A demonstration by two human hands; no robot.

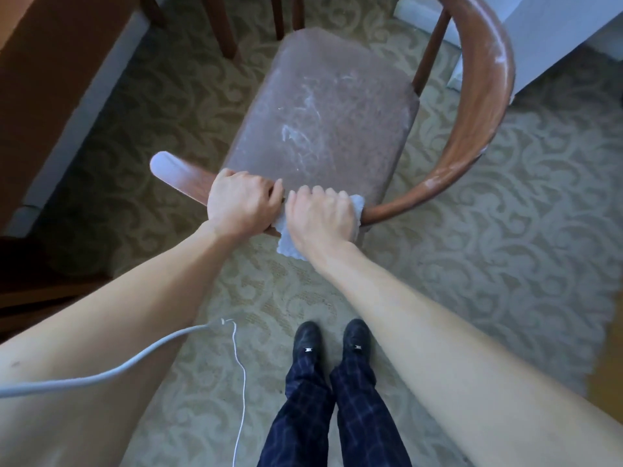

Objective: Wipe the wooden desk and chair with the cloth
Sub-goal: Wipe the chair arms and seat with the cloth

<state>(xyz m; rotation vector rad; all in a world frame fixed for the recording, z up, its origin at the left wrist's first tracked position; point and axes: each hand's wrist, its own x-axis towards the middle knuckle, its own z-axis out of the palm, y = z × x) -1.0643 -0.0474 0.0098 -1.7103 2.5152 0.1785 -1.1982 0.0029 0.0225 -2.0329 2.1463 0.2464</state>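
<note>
A wooden chair with a curved back rail (485,106) and a brown padded seat (320,123) stands in front of me, seen from above. My left hand (241,202) grips the near part of the rail. Right beside it, my right hand (320,217) holds a white cloth (286,244) wrapped over the rail. White dusty streaks show on the seat and on the rail's right side. The wooden desk (50,52) fills the upper left corner.
A patterned beige carpet (505,264) covers the floor. Dark wooden legs (222,25) stand behind the chair. A white piece of furniture (556,38) sits at the upper right. A grey cable (101,372) and a thin white cord (242,382) hang near my feet.
</note>
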